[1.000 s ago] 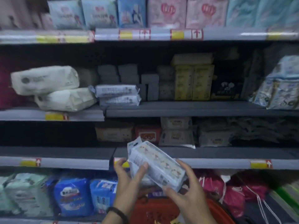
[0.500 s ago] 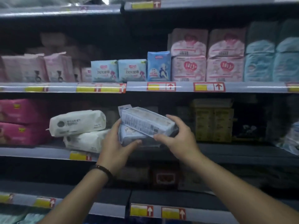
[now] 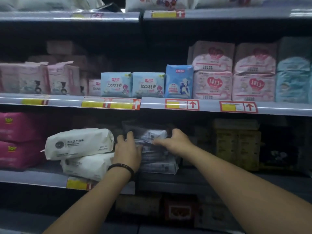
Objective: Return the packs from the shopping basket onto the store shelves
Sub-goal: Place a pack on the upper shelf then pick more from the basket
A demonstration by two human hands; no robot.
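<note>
Pack (image 3: 152, 135) held — left hand (image 3: 128, 150), right hand (image 3: 176, 141)

The middle shelf (image 3: 194, 181) carries pink packs (image 3: 20, 141) at far left, two stacked white packs (image 3: 79, 144), grey packs (image 3: 158, 166) at centre, yellow boxes (image 3: 236, 146) right of centre. On the shelf above (image 3: 278, 109), upright blue packs (image 3: 146, 85) stand in a row.

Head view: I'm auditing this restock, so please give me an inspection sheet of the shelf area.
Surface: grey shelf, dimly lit.
Job's things: pack held at the stack of similar packs; contact unclear.
Clutter: two white packs stacked at left; yellow boxes at right.
Hands: left hand grips the pack's left end, right hand its right end.
Cables: nothing seen.
Surroundings: blue packs and pink packs on the shelf above.
</note>
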